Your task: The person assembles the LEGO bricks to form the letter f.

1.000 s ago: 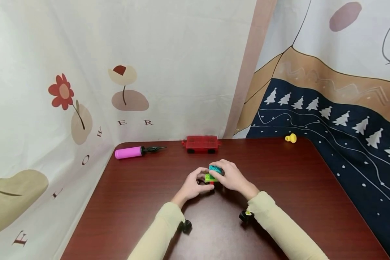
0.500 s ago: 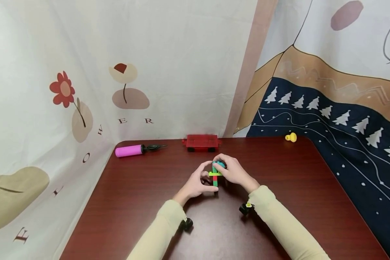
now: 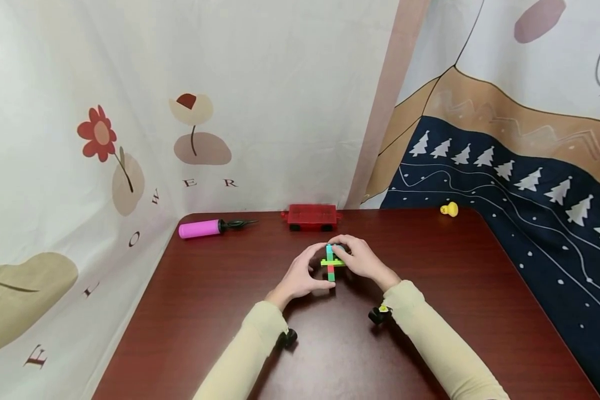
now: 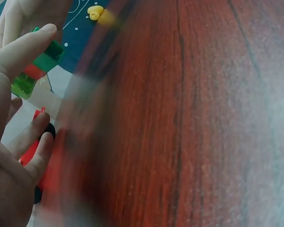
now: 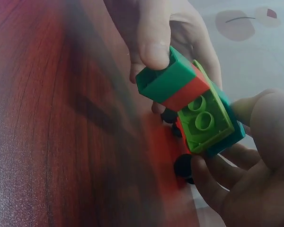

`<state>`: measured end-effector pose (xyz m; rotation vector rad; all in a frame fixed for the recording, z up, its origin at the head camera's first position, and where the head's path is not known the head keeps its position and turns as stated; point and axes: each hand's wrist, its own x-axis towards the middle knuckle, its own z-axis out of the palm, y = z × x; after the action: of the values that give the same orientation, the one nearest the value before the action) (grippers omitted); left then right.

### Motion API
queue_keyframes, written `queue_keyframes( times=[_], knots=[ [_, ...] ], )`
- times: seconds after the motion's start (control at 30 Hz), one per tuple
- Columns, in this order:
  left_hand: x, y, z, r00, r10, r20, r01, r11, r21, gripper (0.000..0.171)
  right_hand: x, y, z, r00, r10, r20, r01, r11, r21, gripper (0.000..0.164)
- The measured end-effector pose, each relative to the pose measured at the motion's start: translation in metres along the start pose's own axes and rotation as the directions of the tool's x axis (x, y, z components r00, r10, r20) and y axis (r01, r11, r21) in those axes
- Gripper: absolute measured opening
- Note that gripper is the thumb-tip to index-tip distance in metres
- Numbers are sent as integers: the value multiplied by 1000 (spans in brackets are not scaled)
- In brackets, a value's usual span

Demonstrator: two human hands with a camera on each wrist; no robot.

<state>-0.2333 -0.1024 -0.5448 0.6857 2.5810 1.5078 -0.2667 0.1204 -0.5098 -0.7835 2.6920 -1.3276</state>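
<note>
Over the middle of the table, both hands hold a stack of toy building bricks. It has green and red bricks below, a lime-green plate across the middle and teal pieces on top. My left hand spans the stack from the left, its thumb pressed to the open underside of the end green brick. From the right, my right hand pinches the teal top between thumb and fingers and partly covers it. The right wrist view shows round studs beneath the lime plate's overhang.
Behind the hands, a see-through red toy wagon with black wheels stands near the table's back edge. A pink hand pump with a black nozzle lies at back left. A small yellow toy sits at back right. Printed cloth hangs behind.
The brick stack has tilted upright in the head view, so its lower red and green bricks now show. Both hands shifted slightly with it. The wagon, pump and yellow toy stayed put.
</note>
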Motion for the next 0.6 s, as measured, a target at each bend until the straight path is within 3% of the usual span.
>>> queue_keyframes(
  times=[0.27, 0.6],
  knots=[
    [2, 0, 0, 999, 39, -19, -38, 998, 53, 93, 0, 1, 1, 1000, 23, -3, -23, 1000, 3, 17],
    [7, -3, 3, 1000, -14, -22, 18, 981, 192, 88, 2, 10, 7, 998, 53, 14, -53, 998, -17, 19]
  ],
)
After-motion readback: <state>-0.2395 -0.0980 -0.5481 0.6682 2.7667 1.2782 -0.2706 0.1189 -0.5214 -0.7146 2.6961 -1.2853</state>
